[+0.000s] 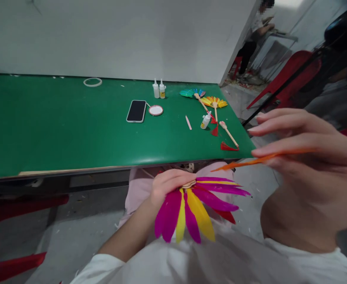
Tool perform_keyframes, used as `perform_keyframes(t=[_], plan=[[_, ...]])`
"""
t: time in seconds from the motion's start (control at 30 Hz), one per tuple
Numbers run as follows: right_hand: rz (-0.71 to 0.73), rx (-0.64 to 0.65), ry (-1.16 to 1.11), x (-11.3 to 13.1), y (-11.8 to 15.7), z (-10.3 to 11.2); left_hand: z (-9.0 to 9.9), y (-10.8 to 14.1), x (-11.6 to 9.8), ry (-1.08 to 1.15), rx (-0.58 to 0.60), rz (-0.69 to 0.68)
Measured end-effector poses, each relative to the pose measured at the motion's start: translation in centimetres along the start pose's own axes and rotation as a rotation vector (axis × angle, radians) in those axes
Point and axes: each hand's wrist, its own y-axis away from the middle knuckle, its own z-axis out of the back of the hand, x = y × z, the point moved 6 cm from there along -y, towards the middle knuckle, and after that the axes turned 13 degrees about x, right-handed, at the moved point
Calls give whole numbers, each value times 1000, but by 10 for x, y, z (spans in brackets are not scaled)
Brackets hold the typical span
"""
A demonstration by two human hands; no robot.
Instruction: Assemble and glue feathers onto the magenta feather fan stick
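Over my lap, my left hand (169, 183) is closed round the hub of a feather fan (201, 211), whose magenta, yellow and red feathers spread toward my body and to the right. Its handle is hidden. At the right, my right hand (303, 146) pinches an orange feather (241, 163) between thumb and fingers. The feather's tip points left, just above the fan's upper right feathers and apart from my left hand.
The green table (72, 130) holds a phone (137, 111), a round mirror (156, 110), glue bottles (205, 120), a pink pen-like item (188, 122), a yellow fan (214, 102), a teal fan (188, 93) and a tasselled stick (229, 134). A person (257, 29) sits beyond.
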Motion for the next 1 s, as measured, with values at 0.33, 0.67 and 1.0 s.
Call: perform_keyframes(t=[0.33,0.67,1.0], plan=[[220,269,76,6,0,-33,-1,2,-2,24,-10,-155],[181,248,144,8,5,-33,0,1,-5,27,-41,-143],[163,245,173,10,6,-33,0,0,-3,17,-62,-153]])
